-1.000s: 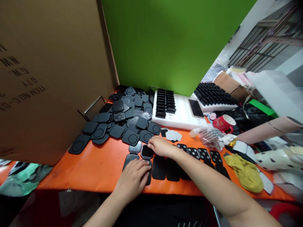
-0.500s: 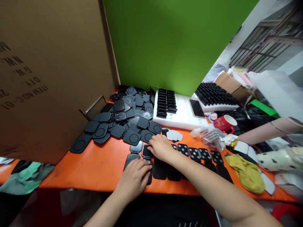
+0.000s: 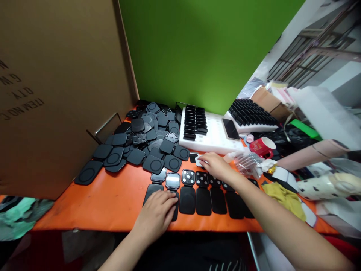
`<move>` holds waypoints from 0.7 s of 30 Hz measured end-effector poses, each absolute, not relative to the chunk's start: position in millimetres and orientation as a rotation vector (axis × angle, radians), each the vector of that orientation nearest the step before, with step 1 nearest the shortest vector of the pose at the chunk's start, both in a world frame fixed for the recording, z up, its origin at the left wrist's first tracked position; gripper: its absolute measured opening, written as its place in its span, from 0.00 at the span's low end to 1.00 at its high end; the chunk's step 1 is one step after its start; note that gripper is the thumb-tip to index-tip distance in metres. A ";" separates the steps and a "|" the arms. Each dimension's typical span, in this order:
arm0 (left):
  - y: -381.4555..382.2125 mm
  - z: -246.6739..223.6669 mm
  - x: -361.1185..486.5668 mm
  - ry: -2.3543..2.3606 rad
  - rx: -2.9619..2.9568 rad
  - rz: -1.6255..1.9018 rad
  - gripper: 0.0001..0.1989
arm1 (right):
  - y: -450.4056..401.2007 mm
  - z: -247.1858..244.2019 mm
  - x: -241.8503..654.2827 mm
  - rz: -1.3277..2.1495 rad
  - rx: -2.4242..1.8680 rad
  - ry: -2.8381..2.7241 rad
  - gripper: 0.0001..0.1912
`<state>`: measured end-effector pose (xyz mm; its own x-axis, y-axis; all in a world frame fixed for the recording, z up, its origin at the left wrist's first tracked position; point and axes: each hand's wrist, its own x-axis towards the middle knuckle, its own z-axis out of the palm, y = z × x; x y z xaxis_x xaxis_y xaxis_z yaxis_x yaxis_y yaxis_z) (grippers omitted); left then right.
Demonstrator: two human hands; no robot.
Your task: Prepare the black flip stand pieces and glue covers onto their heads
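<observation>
My left hand (image 3: 158, 210) lies flat, fingers stretched, on the lower panel of a hinged black folding pad (image 3: 174, 212) in the front row. That pad's upper square (image 3: 173, 180) shows a shiny pale face. My right hand (image 3: 213, 165) is at a small pile behind the row, its fingers bent together on a thin white plate (image 3: 197, 162); the thumb is hidden. A dark plate (image 3: 193, 157) lies beside it. Further right in the row, pads such as this one (image 3: 188, 177) show upper squares with round silvery dots. A shiny-topped pad (image 3: 159, 175) is at the left end.
A heap of black pads (image 3: 152, 143) is behind left, by a tall cardboard box (image 3: 70, 94) and green panel (image 3: 197, 56). A white foam tray (image 3: 214, 141) holds black pieces and a phone (image 3: 231, 129). Right are a red mug (image 3: 261, 146) and yellow cloth (image 3: 282, 199).
My right hand has moved from the second pad's upper square, right and back to the plate pile. That square now shows pale and shiny. My left hand has stayed on the pad.
</observation>
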<state>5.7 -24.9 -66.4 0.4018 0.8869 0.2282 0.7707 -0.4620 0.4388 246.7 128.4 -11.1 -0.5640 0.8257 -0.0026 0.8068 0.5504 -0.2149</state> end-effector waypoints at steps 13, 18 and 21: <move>-26.2 -75.5 0.4 1.564 2.601 0.588 0.20 | 150.4 -31.2 282.1 0.268 -1.398 -2.872 0.21; -26.8 -68.5 6.7 1.511 2.640 0.611 0.16 | 157.7 -29.8 272.0 0.268 -1.329 -2.956 0.11; -25.9 -62.4 21.7 1.448 2.629 0.578 0.16 | 158.1 -26.0 269.9 0.228 -1.313 -2.998 0.06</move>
